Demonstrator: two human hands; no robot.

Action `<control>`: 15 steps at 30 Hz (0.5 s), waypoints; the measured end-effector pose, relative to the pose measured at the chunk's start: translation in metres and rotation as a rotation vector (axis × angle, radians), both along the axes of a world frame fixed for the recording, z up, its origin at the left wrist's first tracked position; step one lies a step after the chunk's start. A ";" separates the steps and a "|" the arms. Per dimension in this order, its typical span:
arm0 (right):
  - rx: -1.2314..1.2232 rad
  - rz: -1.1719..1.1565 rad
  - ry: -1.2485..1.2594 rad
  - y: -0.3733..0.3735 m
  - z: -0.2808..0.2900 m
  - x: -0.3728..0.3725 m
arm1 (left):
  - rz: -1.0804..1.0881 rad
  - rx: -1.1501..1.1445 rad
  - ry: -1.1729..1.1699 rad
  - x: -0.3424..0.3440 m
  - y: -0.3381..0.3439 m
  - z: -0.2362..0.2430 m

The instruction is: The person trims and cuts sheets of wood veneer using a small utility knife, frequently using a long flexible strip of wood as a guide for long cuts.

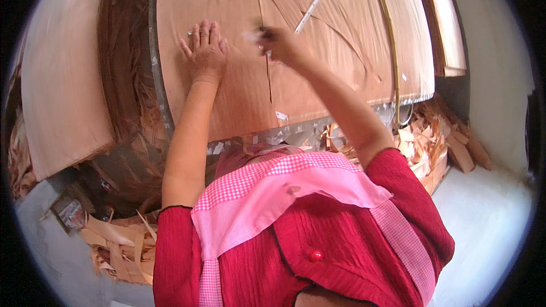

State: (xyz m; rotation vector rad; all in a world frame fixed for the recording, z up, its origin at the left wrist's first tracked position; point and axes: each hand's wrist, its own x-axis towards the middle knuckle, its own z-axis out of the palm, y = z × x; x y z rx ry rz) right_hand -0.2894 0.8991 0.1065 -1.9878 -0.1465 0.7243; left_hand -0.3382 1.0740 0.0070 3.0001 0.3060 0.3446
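A wide sheet of pale brown wood veneer lies in front of me, with slits, loose strips and small white tape pieces on it. My left hand rests flat on the veneer, fingers spread. My right hand, right of it beside a long slit, is closed around a small dark thing that blur hides. A white ruler-like strip lies at the upper right of the sheet, and a long thin yellowish stick runs down its right side.
Another veneer stack stands at the left, and more sheets at the upper right. Veneer scraps are heaped below the sheet at right and at lower left. A pale wall bounds the right side.
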 end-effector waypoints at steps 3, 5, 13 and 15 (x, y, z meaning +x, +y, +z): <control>0.088 -0.451 -0.150 -0.136 0.043 -0.005 | -0.051 0.043 -0.224 -0.010 -0.006 0.022; -0.119 -0.522 -0.530 -0.273 0.098 -0.020 | -0.282 0.067 -0.162 -0.018 -0.008 0.025; -0.334 -0.398 -0.571 -0.296 0.189 -0.119 | -0.654 -0.201 -0.125 -0.118 -0.062 0.041; -0.084 -0.251 0.010 -0.241 0.130 -0.110 | -0.548 -0.330 -0.232 -0.126 -0.072 0.032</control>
